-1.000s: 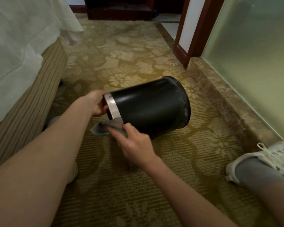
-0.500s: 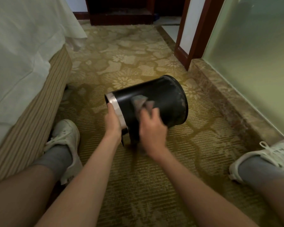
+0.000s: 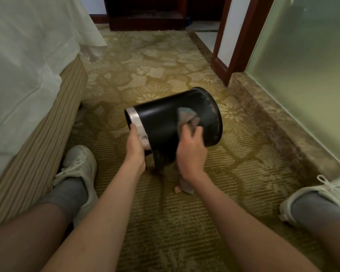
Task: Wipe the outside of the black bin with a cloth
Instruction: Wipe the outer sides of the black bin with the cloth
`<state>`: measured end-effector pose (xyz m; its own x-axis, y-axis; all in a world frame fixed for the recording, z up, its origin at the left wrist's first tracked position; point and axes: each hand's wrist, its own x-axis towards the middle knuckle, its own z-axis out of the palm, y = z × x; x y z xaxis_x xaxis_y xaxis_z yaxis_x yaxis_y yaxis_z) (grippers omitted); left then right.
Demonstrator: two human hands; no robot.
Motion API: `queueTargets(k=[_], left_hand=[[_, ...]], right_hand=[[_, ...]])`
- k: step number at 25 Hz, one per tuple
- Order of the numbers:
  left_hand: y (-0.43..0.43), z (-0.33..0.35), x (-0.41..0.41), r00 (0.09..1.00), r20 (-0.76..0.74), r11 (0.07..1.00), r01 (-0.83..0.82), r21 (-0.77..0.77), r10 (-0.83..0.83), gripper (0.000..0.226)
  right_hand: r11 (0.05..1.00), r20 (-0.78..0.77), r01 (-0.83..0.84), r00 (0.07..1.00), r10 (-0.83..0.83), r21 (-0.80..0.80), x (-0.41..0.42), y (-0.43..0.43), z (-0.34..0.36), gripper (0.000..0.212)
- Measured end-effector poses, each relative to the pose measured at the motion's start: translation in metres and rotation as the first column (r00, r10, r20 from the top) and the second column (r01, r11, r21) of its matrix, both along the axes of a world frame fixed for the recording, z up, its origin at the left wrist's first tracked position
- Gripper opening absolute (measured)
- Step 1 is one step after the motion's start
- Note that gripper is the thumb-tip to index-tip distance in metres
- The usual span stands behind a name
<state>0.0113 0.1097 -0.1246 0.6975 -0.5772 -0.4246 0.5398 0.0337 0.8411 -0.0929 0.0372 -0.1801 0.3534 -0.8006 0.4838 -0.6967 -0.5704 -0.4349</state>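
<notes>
The black bin (image 3: 166, 122) is being held tipped on its side above the patterned carpet (image 3: 185, 222), between the two white shoes (image 3: 81, 173), its silver-rimmed mouth turned left toward the bed (image 3: 37, 118) and its scuffed base pointing right toward the frosted glass panel (image 3: 302, 61). The silver rim is being gripped by the left hand (image 3: 134, 146), whose fingers are closed around the rim's near edge. A grey cloth (image 3: 185, 115) is being pressed against the bin's outer wall near the base by the right hand (image 3: 191, 152), its fingers curled over the bunched fabric. A loose end of the cloth is hanging below the right wrist, just above the carpet.
</notes>
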Motion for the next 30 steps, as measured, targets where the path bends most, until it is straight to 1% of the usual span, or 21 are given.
queueTargets(k=[1, 3, 5, 6, 7, 8, 10, 12, 14, 16, 17, 19, 21, 22, 23, 24, 25, 26, 27, 28, 30], left_hand=[[0.001, -0.002, 0.001, 1.000, 0.001, 1.000, -0.007, -0.004, 0.007, 0.042], [0.004, -0.007, 0.001, 1.000, -0.002, 1.000, -0.016, 0.002, 0.016, 0.043], [0.009, -0.010, 0.002, 1.000, -0.020, 1.000, -0.001, 0.017, 0.002, 0.043], [0.010, -0.012, 0.004, 0.999, -0.034, 1.000, 0.014, 0.008, -0.014, 0.044], [0.009, -0.013, 0.004, 0.999, -0.036, 1.000, 0.024, -0.002, -0.024, 0.045], [0.008, -0.014, 0.005, 0.999, -0.023, 1.000, 0.029, 0.002, -0.029, 0.047], [0.004, -0.014, 0.004, 0.998, 0.064, 0.998, 0.023, 0.058, -0.027, 0.052], [0.000, -0.009, 0.002, 0.990, 0.140, 0.990, -0.010, 0.142, -0.010, 0.050], [-0.003, 0.001, 0.004, 0.990, 0.134, 0.987, -0.061, 0.149, 0.041, 0.042], [-0.004, 0.011, 0.016, 0.996, 0.050, 0.983, -0.079, 0.167, 0.071, 0.046], [-0.005, 0.015, 0.024, 0.998, 0.002, 0.982, -0.067, 0.179, 0.068, 0.048], [-0.005, 0.024, 0.035, 0.996, -0.082, 0.983, -0.023, 0.181, 0.039, 0.042], [-0.004, 0.029, 0.038, 0.994, -0.107, 0.976, 0.021, 0.215, 0.003, 0.036], [-0.005, 0.031, 0.037, 0.995, -0.098, 0.973, 0.035, 0.228, -0.013, 0.035], [-0.005, 0.032, 0.036, 0.997, -0.075, 0.968, 0.045, 0.248, -0.028, 0.035], [-0.005, 0.030, 0.039, 0.998, -0.044, 0.959, 0.049, 0.280, -0.038, 0.035], [-0.005, 0.031, 0.039, 0.999, -0.026, 0.947, 0.053, 0.316, -0.047, 0.033], [-0.003, 0.031, 0.040, 0.999, -0.015, 0.940, 0.052, 0.338, -0.050, 0.031], [-0.002, 0.033, 0.040, 0.999, -0.005, 0.938, 0.048, 0.344, -0.049, 0.030], [0.001, 0.034, 0.040, 0.998, -0.005, 0.941, 0.061, 0.333, -0.063, 0.029], [0.005, 0.040, 0.034, 0.994, -0.049, 0.953, 0.110, 0.281, -0.101, 0.028]], right_hand=[[0.994, -0.030, -0.106, 0.994, 0.105, -0.017, 0.013, 0.022, 0.000, 0.031], [0.944, -0.088, -0.330, 0.941, 0.326, -0.025, 0.032, 0.068, -0.010, 0.040], [0.899, -0.104, -0.436, 0.897, 0.430, -0.047, 0.032, 0.068, -0.016, 0.046], [0.898, -0.099, -0.435, 0.898, 0.429, -0.058, 0.027, 0.054, -0.016, 0.043], [0.923, -0.082, -0.380, 0.923, 0.376, -0.051, 0.018, 0.037, -0.017, 0.039], [0.958, -0.046, -0.285, 0.958, 0.283, -0.024, 0.010, 0.019, -0.017, 0.035], [0.994, 0.040, -0.098, 0.995, 0.096, 0.056, -0.001, -0.009, -0.014, 0.033], [0.996, 0.081, -0.049, 0.996, 0.042, 0.081, 0.004, -0.011, -0.011, 0.032], [0.989, 0.057, -0.146, 0.988, 0.144, 0.031, 0.008, 0.006, -0.002, 0.029], [0.957, -0.019, -0.288, 0.958, 0.287, -0.027, 0.005, 0.029, 0.006, 0.031], [0.938, -0.053, -0.343, 0.939, 0.341, -0.043, 0.004, 0.041, 0.011, 0.033], [0.897, -0.109, -0.440, 0.894, 0.434, -0.039, 0.007, 0.070, 0.021, 0.037], [0.857, -0.165, -0.514, 0.847, 0.505, -0.018, 0.008, 0.084, 0.030, 0.039], [0.855, -0.204, -0.518, 0.841, 0.501, -0.036, 0.004, 0.079, 0.035, 0.039], [0.879, -0.238, -0.470, 0.865, 0.442, -0.074, -0.003, 0.066, 0.041, 0.037], [0.925, -0.256, -0.363, 0.910, 0.326, -0.109, -0.014, 0.046, 0.044, 0.033], [0.970, -0.253, -0.208, 0.952, 0.172, -0.124, -0.030, 0.021, 0.047, 0.027], [0.991, -0.236, -0.056, 0.971, 0.027, -0.118, -0.046, -0.006, 0.052, 0.023], [0.993, -0.224, 0.043, 0.972, -0.066, -0.106, -0.060, -0.027, 0.057, 0.024], [0.990, -0.223, 0.094, 0.968, -0.114, -0.101, -0.069, -0.040, 0.059, 0.026], [0.986, -0.190, 0.111, 0.973, -0.133, -0.123, -0.062, -0.040, 0.056, 0.025]])
